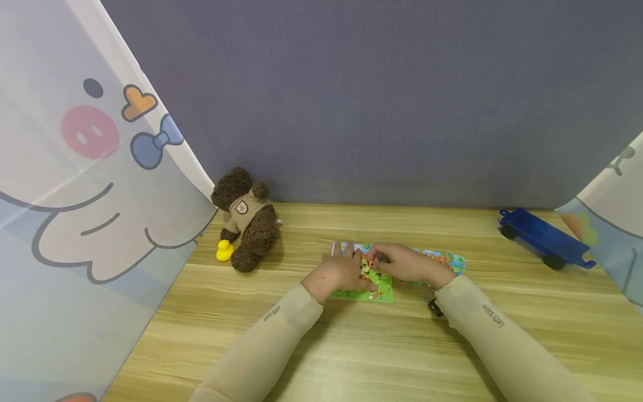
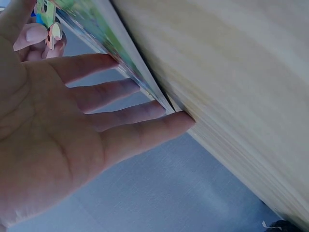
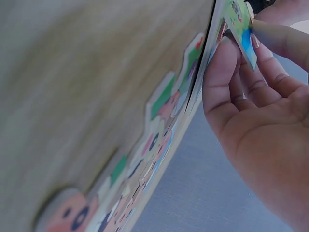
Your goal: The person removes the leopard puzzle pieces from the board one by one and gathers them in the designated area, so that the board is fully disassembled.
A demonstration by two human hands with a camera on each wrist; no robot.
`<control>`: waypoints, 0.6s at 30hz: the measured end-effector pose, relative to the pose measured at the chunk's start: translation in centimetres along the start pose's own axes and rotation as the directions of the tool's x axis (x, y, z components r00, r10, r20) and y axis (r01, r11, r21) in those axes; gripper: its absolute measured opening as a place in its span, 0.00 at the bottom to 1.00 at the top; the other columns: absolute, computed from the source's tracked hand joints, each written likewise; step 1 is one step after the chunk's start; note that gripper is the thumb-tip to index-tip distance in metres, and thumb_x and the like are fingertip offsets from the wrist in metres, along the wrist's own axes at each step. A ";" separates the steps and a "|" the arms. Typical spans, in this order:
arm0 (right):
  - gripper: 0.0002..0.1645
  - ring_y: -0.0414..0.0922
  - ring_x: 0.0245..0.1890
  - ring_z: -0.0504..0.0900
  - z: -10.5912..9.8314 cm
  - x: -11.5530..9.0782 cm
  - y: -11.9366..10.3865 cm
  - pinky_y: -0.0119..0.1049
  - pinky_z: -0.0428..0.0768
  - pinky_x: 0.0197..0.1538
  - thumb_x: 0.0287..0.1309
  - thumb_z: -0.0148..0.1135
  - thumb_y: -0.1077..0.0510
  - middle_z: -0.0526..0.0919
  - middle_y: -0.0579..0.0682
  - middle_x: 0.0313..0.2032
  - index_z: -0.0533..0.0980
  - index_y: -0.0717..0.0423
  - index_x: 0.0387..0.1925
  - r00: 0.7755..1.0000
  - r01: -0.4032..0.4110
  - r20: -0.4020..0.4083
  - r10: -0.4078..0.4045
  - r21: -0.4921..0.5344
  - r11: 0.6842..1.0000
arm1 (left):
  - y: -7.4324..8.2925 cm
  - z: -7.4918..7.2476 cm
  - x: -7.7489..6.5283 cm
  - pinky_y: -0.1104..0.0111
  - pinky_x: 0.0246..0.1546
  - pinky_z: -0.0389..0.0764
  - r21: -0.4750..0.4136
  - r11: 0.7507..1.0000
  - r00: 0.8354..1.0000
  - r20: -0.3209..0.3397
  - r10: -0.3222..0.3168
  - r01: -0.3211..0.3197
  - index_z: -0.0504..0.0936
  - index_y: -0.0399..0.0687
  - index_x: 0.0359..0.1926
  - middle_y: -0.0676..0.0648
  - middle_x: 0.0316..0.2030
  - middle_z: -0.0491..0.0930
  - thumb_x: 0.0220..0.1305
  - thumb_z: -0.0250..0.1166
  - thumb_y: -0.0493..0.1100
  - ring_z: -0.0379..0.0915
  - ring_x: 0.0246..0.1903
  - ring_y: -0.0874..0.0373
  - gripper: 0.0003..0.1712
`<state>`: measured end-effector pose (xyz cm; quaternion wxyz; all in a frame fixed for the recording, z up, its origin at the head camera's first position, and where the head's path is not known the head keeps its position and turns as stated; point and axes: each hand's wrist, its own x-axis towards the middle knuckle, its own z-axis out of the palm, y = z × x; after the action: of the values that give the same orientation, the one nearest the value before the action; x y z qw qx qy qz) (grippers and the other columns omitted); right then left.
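in the head view, the board (image 1: pixel 383 296) lies flat on the table (image 1: pixel 226 335), in from the far edge and about midway between the sides. the left hand (image 1: pixel 341 272) rests over the board's left part, fingers spread and holding nothing. the right hand (image 1: pixel 406 262) comes in from the right, its fingertips meeting above the board just beside the left hand. other pieces (image 1: pixel 452 259) lie off the board's right edge, near the right wrist.

in the right wrist view, the right hand is nearly closed, thumb against fingers, and pinches a thin piece (image 3: pixel 241 34). the piece lies between the thumb and the fingers, its long axis slanting so that one corner points toward the palm. it stands tilted to the board's face, and that angle, i judge, matters most here. whether its far end touches the board i cannot tell.

in the left wrist view, the left fingers are straight and apart, tips at the board's edge. the piece is beyond them, past the thumb, in the right fingers; so the right hand is the nearer one.
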<state>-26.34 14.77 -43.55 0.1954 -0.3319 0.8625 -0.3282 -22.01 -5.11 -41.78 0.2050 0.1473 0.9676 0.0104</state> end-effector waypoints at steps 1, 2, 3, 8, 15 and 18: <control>0.09 0.41 0.43 0.80 0.0 0.0 0.1 0.38 0.79 0.46 0.79 0.58 0.60 0.85 0.48 0.47 0.80 0.51 0.54 1.000 0.003 -0.004 -0.003 -0.004 1.000 | 0.0 0.0 0.0 0.33 0.77 0.66 0.000 1.000 1.000 -0.001 0.000 0.000 0.52 0.44 0.86 0.38 0.87 0.42 0.68 0.59 0.80 0.39 0.85 0.30 0.63; 0.09 0.41 0.44 0.80 0.0 0.0 0.1 0.38 0.79 0.47 0.79 0.58 0.60 0.85 0.48 0.47 0.80 0.51 0.54 1.000 0.006 -0.007 -0.006 -0.006 1.000 | 0.0 0.0 0.0 0.33 0.77 0.66 0.001 1.000 1.000 0.000 0.001 -0.001 0.52 0.44 0.86 0.38 0.88 0.42 0.68 0.59 0.80 0.39 0.85 0.29 0.63; 0.09 0.40 0.44 0.79 0.0 -0.1 0.2 0.37 0.79 0.47 0.79 0.58 0.60 0.85 0.48 0.47 0.80 0.50 0.54 1.000 0.005 -0.009 -0.005 -0.009 1.000 | 0.0 0.0 0.0 0.33 0.77 0.66 0.001 1.000 1.000 0.000 0.000 0.000 0.52 0.44 0.86 0.38 0.88 0.42 0.68 0.59 0.80 0.39 0.85 0.29 0.63; 0.09 0.41 0.38 0.78 -0.1 -0.2 0.2 0.36 0.78 0.41 0.79 0.58 0.60 0.84 0.50 0.47 0.80 0.52 0.54 1.000 0.012 -0.008 -0.012 -0.001 1.000 | 0.1 0.0 0.0 0.33 0.77 0.66 0.004 1.000 1.000 0.001 -0.006 0.006 0.52 0.44 0.86 0.38 0.88 0.42 0.67 0.59 0.80 0.39 0.85 0.30 0.63; 0.09 0.39 0.38 0.78 0.0 -0.2 0.2 0.35 0.78 0.41 0.80 0.57 0.59 0.84 0.50 0.46 0.80 0.50 0.54 1.000 0.012 -0.008 -0.012 0.006 1.000 | 0.2 0.0 0.1 0.34 0.77 0.66 0.007 1.000 1.000 -0.003 -0.015 0.015 0.52 0.44 0.86 0.39 0.88 0.43 0.67 0.60 0.80 0.39 0.86 0.30 0.64; 0.09 0.39 0.29 0.75 0.0 -0.3 0.2 0.35 0.78 0.35 0.80 0.56 0.59 0.84 0.51 0.47 0.80 0.52 0.55 1.000 0.010 0.004 -0.010 0.039 0.999 | 0.2 0.0 0.1 0.34 0.78 0.66 0.005 1.000 1.000 -0.002 -0.020 0.020 0.53 0.45 0.86 0.39 0.88 0.43 0.67 0.60 0.80 0.39 0.86 0.31 0.64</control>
<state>-26.25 15.12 -43.65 0.2021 -0.3328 0.8538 -0.3455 -22.02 -4.90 -41.85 0.2037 0.1379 0.9693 0.0062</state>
